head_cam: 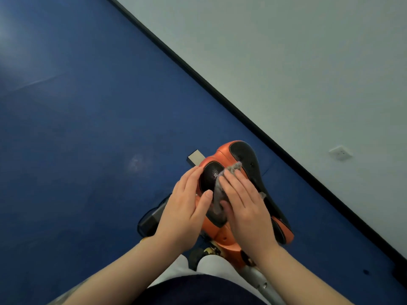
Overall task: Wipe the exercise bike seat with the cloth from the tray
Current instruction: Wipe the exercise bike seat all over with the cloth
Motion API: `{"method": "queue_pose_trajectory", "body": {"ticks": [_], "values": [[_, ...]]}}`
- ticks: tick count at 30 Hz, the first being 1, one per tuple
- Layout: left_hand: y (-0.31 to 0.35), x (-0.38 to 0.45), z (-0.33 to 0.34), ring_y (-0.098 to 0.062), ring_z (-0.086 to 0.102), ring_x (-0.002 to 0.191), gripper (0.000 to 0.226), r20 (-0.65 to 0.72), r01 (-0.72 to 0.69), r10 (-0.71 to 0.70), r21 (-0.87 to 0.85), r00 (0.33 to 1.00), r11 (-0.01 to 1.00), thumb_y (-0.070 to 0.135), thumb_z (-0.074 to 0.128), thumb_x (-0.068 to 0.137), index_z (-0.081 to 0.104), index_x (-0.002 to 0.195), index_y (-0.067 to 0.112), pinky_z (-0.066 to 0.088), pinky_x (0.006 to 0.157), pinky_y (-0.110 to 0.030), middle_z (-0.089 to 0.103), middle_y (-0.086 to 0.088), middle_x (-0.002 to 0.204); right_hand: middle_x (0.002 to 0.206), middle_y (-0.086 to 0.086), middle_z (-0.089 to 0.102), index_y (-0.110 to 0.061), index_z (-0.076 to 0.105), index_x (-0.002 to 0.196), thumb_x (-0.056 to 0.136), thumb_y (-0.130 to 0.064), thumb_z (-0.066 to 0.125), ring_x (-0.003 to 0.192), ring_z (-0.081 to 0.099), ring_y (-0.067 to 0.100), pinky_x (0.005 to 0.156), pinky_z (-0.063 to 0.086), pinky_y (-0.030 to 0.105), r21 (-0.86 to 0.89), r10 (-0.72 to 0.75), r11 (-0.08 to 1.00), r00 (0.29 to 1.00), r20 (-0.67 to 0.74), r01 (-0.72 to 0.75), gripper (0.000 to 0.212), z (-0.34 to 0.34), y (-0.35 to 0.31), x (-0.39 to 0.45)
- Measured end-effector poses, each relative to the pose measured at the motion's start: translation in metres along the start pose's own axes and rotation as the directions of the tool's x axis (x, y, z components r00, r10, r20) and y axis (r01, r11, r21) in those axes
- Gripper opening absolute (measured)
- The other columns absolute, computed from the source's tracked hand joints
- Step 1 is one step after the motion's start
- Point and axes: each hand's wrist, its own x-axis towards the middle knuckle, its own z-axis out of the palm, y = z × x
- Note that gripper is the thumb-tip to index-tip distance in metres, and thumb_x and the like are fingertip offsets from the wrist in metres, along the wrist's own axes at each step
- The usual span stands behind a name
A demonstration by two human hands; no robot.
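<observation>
Two hands on our orange-and-black bike seat [240, 164], right hand [244, 205] flat, fingers together, pressing grey cloth [222, 190] mid-seat, left hand [187, 203] bracing its left edge, fingers together.

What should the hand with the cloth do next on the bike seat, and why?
Probably slide the right hand and the grey cloth sideways onto the far black pad. The cloth sits in the middle of the seat, that pad lies uncovered, and the left hand already steadies the seat's near side.
</observation>
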Motion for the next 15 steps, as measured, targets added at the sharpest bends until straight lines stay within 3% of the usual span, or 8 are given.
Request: {"method": "queue_pose_trajectory", "body": {"ticks": [3,6,10,15], "values": [[0.000,-0.002,0.005,0.019,0.010,0.130,0.056,0.003,-0.013,0.013,0.005,1.000,1.000,0.056,0.026,0.087,0.015,0.141,0.047,0.017,0.108,-0.017,0.014,0.043,0.136,0.153,-0.002,0.030,-0.016,0.033,0.146,0.095,-0.017,0.053,0.145,0.022,0.015,0.116,0.027,0.040,0.002,0.126,0.992,0.991,-0.047,-0.126,0.055,0.004,0.000,-0.021],[0.003,-0.005,0.012,0.009,0.002,0.137,0.065,0.009,-0.012,0.012,0.041,1.000,0.999,0.053,0.028,0.088,0.010,0.147,0.035,0.017,0.116,-0.033,0.007,0.025,0.151,0.152,0.004,0.037,-0.013,0.036,0.145,0.101,-0.025,0.038,0.145,0.023,0.017,0.116,0.026,0.040,0.022,0.192,0.981,0.976,-0.103,-0.190,0.046,0.011,-0.021,0.006],[0.015,-0.005,0.022,-0.004,0.002,0.143,0.063,0.041,-0.169,0.165,0.141,0.985,0.975,0.047,0.026,0.093,0.010,0.149,0.023,0.013,0.117,-0.041,0.007,0.009,0.158,0.157,0.003,0.027,-0.015,0.025,0.150,0.100,-0.032,0.040,0.148,0.013,0.018,0.119,0.017,0.039,-0.076,0.125,0.989,0.992,-0.019,-0.127,0.054,0.014,-0.023,0.017],[0.019,-0.007,0.034,-0.001,-0.007,0.142,0.060,0.151,-0.239,0.209,0.222,0.966,0.945,0.048,0.018,0.094,0.005,0.149,0.027,-0.002,0.118,-0.036,0.001,0.013,0.158,0.157,-0.002,0.026,-0.020,0.026,0.150,0.103,-0.024,0.032,0.146,0.020,0.015,0.119,0.014,0.042,-0.131,0.214,0.966,0.974,-0.075,-0.222,0.048,0.008,0.010,-0.056]]}}
